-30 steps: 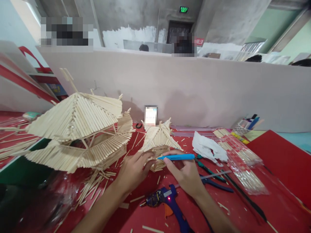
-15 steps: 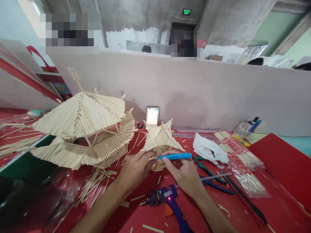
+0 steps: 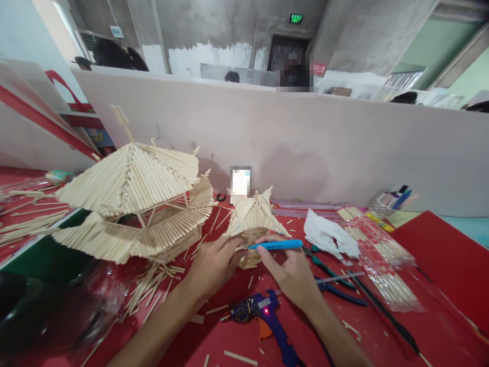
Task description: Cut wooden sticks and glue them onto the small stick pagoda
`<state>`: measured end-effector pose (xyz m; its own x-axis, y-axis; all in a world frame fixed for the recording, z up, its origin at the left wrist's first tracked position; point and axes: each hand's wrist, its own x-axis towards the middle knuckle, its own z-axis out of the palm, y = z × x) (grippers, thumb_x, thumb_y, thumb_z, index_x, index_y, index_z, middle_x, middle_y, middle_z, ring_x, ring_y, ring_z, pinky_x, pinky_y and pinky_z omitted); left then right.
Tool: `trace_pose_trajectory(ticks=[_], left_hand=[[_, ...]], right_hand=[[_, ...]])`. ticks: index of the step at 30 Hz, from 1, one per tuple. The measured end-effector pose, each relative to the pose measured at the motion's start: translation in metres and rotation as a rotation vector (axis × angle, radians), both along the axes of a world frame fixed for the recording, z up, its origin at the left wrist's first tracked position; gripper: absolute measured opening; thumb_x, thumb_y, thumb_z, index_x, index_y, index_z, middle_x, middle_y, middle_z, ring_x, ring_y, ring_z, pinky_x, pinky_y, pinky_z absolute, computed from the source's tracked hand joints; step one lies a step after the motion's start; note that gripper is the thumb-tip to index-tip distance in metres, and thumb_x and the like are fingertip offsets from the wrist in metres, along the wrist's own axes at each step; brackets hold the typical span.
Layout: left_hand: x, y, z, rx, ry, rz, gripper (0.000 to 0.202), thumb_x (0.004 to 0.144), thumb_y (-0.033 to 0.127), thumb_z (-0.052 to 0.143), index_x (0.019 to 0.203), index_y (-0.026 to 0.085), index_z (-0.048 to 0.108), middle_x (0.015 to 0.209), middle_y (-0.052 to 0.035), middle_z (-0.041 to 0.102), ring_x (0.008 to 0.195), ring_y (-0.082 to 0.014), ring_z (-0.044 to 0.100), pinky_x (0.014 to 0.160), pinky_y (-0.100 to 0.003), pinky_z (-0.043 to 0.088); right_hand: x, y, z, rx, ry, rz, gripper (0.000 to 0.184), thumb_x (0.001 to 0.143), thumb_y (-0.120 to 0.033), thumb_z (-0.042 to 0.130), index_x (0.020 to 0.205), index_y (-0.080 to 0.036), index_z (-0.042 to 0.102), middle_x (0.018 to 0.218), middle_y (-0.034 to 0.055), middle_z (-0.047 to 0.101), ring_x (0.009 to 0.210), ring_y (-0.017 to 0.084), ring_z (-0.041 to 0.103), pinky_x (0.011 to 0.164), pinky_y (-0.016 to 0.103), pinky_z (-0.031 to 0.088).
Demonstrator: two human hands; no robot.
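Wooden sticks, pale and slender, form both roofed models in the head view. The small model (image 3: 256,219) stands at centre on the red surface (image 3: 214,336), directly ahead of the hands. Its peaked roof appears substantially complete: close-laid sticks run down each face, and the ridges flare at the corners. The lower part is partly hidden by fingers; its completion cannot be confirmed.

The right hand (image 3: 292,270) pinches a smooth, cylindrical blue pen (image 3: 282,245) between thumb and fingers, its narrow tip directed toward the left hand (image 3: 214,262). The left hand is curled at the small model, thumb and forefinger close together near the tip; whether they grip a part cannot be told.

The large model (image 3: 158,176), at left, carries two ribbed roof tiers separated by open, angled struts. Both tiers appear largely clad, with uneven edges and projecting stick ends. Loose sticks (image 3: 139,300) lie unattached below it. The glue gun (image 3: 263,306), blue with an orange trigger, rests nearest the forearms, indicator lit red. Packaged sticks (image 3: 395,283) lie at right in glossy clear film.
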<state>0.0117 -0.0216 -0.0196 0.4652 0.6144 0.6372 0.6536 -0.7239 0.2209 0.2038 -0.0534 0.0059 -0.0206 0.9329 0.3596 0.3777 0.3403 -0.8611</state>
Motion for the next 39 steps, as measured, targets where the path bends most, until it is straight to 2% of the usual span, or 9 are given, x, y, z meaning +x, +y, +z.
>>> trace_pose_trajectory(ticks=[11, 16, 20, 22, 25, 28, 33, 36, 39], left_hand=[[-0.002, 0.001, 0.0, -0.021, -0.005, -0.028, 0.014, 0.097, 0.024, 0.053, 0.103, 0.02, 0.064, 0.095, -0.0059, 0.073, 0.079, -0.0169, 0.071, 0.072, -0.026, 0.056], [-0.006, 0.003, 0.005, 0.042, 0.039, -0.054, 0.013, 0.097, 0.028, 0.052, 0.101, 0.018, 0.059, 0.084, -0.0038, 0.071, 0.072, -0.0173, 0.069, 0.061, -0.025, 0.051], [-0.013, 0.005, 0.012, 0.101, 0.124, -0.22, 0.014, 0.096, 0.026, 0.047, 0.088, 0.019, 0.056, 0.072, -0.0015, 0.065, 0.059, -0.0149, 0.063, 0.052, -0.025, 0.044], [-0.015, 0.006, 0.018, 0.152, 0.212, -0.315, 0.017, 0.096, 0.024, 0.046, 0.082, 0.019, 0.056, 0.066, 0.0, 0.062, 0.053, -0.0131, 0.058, 0.049, -0.024, 0.039], [-0.014, 0.003, 0.029, 0.188, 0.328, -0.388, 0.023, 0.096, 0.025, 0.046, 0.076, 0.02, 0.056, 0.062, 0.0013, 0.059, 0.049, -0.0114, 0.054, 0.047, -0.024, 0.035], [-0.011, -0.006, 0.043, 0.178, 0.372, -0.382, 0.023, 0.096, 0.026, 0.046, 0.077, 0.02, 0.057, 0.062, 0.0015, 0.06, 0.049, -0.0114, 0.053, 0.047, -0.024, 0.033], [-0.012, -0.037, 0.058, 0.075, 0.376, -0.348, 0.026, 0.098, 0.027, 0.046, 0.075, 0.02, 0.055, 0.064, 0.0014, 0.061, 0.053, -0.0122, 0.057, 0.05, -0.025, 0.035], [-0.018, -0.052, 0.054, -0.057, 0.41, -0.291, 0.024, 0.098, 0.027, 0.047, 0.077, 0.02, 0.055, 0.068, 0.0018, 0.063, 0.057, -0.0132, 0.061, 0.052, -0.024, 0.037], [-0.02, -0.061, 0.043, -0.164, 0.376, -0.182, 0.014, 0.098, 0.027, 0.049, 0.088, 0.021, 0.057, 0.081, 0.0009, 0.069, 0.066, -0.0159, 0.067, 0.057, -0.024, 0.042]], right_hand=[[0.003, -0.001, 0.001, 0.028, -0.019, -0.012, 0.013, 0.089, -0.031, 0.061, 0.087, -0.021, 0.069, 0.085, 0.0042, 0.074, 0.082, 0.021, 0.07, 0.079, 0.033, 0.056], [0.027, -0.014, 0.005, -0.008, -0.049, 0.095, 0.015, 0.092, -0.033, 0.059, 0.09, -0.022, 0.07, 0.089, 0.0035, 0.074, 0.085, 0.021, 0.07, 0.079, 0.031, 0.055], [0.061, -0.023, -0.015, -0.004, -0.168, -0.073, 0.022, 0.095, -0.033, 0.052, 0.102, -0.023, 0.07, 0.09, 0.0047, 0.076, 0.085, 0.022, 0.072, 0.081, 0.034, 0.055], [0.07, -0.02, -0.03, 0.003, -0.35, -0.135, 0.025, 0.095, -0.028, 0.048, 0.107, -0.021, 0.068, 0.102, 0.0081, 0.075, 0.095, 0.025, 0.07, 0.087, 0.039, 0.054], [0.067, -0.004, -0.047, -0.074, -0.665, -0.122, 0.03, 0.09, -0.021, 0.05, 0.116, -0.017, 0.065, 0.109, 0.0121, 0.073, 0.102, 0.029, 0.065, 0.091, 0.042, 0.05], [0.05, 0.017, -0.055, -0.08, -0.705, -0.064, 0.037, 0.083, -0.015, 0.059, 0.119, -0.019, 0.065, 0.114, 0.0125, 0.071, 0.104, 0.028, 0.064, 0.094, 0.038, 0.047], [0.036, 0.041, -0.058, -0.103, -0.668, -0.037, 0.047, 0.074, -0.002, 0.052, 0.117, -0.017, 0.066, 0.097, 0.0117, 0.075, 0.093, 0.026, 0.067, 0.087, 0.035, 0.047], [0.039, 0.035, -0.05, -0.107, -0.59, -0.07, 0.042, 0.073, -0.004, 0.056, 0.112, -0.017, 0.065, 0.099, 0.0114, 0.074, 0.095, 0.026, 0.067, 0.088, 0.036, 0.047], [0.04, 0.011, -0.035, -0.098, -0.467, -0.095, 0.028, 0.081, -0.015, 0.058, 0.109, -0.019, 0.058, 0.096, 0.0084, 0.072, 0.089, 0.023, 0.069, 0.082, 0.034, 0.051]])
